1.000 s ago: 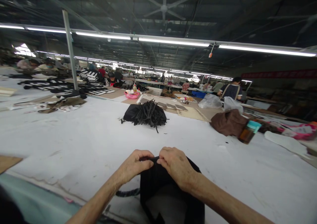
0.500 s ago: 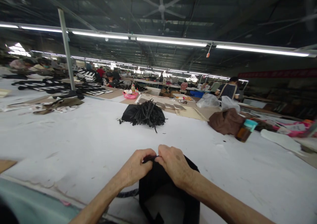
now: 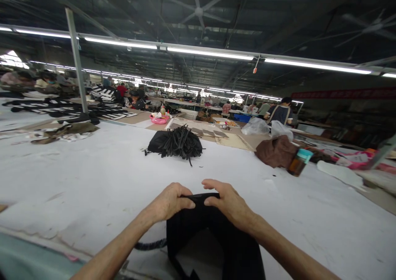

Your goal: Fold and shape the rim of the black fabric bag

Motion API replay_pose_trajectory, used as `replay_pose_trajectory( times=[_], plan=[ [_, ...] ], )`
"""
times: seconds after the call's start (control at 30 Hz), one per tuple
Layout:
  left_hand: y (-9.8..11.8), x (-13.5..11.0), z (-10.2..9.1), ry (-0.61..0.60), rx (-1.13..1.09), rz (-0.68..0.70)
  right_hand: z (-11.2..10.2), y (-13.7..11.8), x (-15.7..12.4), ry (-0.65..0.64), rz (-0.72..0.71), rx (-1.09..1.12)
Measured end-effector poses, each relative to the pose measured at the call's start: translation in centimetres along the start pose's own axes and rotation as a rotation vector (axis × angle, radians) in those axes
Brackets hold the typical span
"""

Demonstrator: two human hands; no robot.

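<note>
The black fabric bag-like piece point(image 3: 204, 234) lies at the lower centre of the frame on the near part of the wide white-covered worktable point(image 3: 93, 177), its upper edge turned away from the person and its mouth sagging open toward the bottom edge of the picture. Judged from the slack walls and the soft fold along the top, the piece is light, limp and non-fragile; it should crease wherever it is pinched and will not hold a shape unsupported. The cloth looks matte rather than slick, so a fingertip pinch should suffice. The folded upper rim is the sensible grip line, since it is the thickest and most defined part. The left hand point(image 3: 168, 203) is curled narrowly, thumb and fingers closed on the left end of that rim. The right hand point(image 3: 227, 201) is looser: its thumb presses the rim from the near side while the fingers arch over the edge, partly extended, not fully clenched. A dark striped cord point(image 3: 150, 244) trails from the piece at lower left. Well apart, at centre frame, rests a heap of black straps point(image 3: 177, 142); a brown cloth bundle point(image 3: 275, 151) and an amber jar with teal lid point(image 3: 298, 161) lie at right.
</note>
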State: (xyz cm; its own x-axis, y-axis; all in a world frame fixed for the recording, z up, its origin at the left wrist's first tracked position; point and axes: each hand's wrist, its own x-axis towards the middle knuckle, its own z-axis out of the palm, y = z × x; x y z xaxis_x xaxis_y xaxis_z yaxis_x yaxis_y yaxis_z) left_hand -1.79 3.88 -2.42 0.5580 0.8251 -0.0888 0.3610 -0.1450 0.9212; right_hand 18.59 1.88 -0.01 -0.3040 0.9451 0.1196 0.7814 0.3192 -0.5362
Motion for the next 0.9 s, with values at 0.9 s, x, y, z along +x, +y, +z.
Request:
replay_pose_trajectory(
  times=[0.9],
  plan=[
    [-0.4,0.7,-1.6,-0.186,-0.204,0.032,-0.9,0.5,-0.9,-0.051,-0.245,-0.112]
  ],
)
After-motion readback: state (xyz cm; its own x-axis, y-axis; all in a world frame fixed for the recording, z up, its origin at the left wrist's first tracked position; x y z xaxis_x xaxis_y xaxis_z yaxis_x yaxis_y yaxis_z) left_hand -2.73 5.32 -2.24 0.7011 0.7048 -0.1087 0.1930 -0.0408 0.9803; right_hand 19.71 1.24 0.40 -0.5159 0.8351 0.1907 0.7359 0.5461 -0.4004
